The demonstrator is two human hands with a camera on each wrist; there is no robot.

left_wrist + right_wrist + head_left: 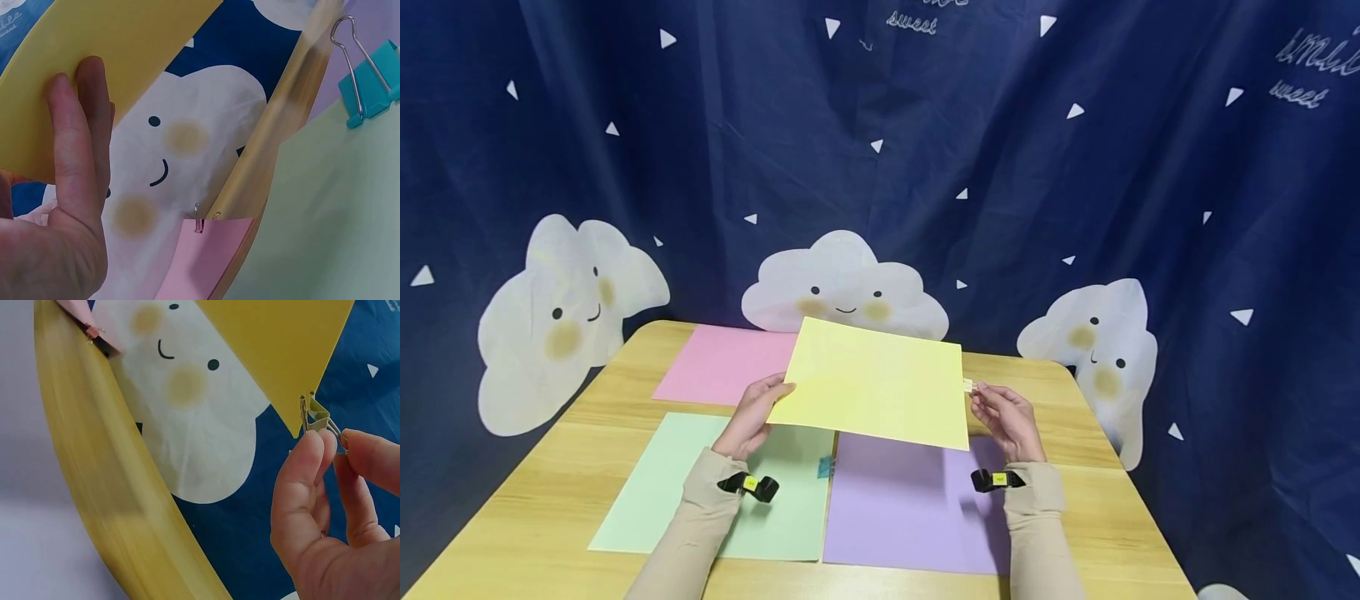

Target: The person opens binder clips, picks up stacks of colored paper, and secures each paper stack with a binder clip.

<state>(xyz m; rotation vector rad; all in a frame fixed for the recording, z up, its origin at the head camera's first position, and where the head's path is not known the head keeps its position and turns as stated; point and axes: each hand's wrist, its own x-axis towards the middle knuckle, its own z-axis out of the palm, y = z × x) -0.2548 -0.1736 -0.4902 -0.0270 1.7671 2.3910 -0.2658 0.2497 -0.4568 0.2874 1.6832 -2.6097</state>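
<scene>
A sheet or thin stack of yellow paper (876, 383) is held up above the table. My left hand (758, 414) pinches it at the left edge, thumb on the front; in the left wrist view the fingers (72, 144) lie along its back. At the right edge, my right hand (1009, 417) pinches the wire handles of a small yellow binder clip (317, 415) between thumb and fingers. The clip's mouth is at the paper's edge; whether it bites the paper I cannot tell.
On the wooden table (1097, 517) lie pink paper (722, 362), green paper (647, 483) and purple paper (917, 517). A teal binder clip (372, 87) sits on the green paper's right edge; a pink clip (199, 225) is on the pink paper. A dark blue curtain (880, 125) hangs behind.
</scene>
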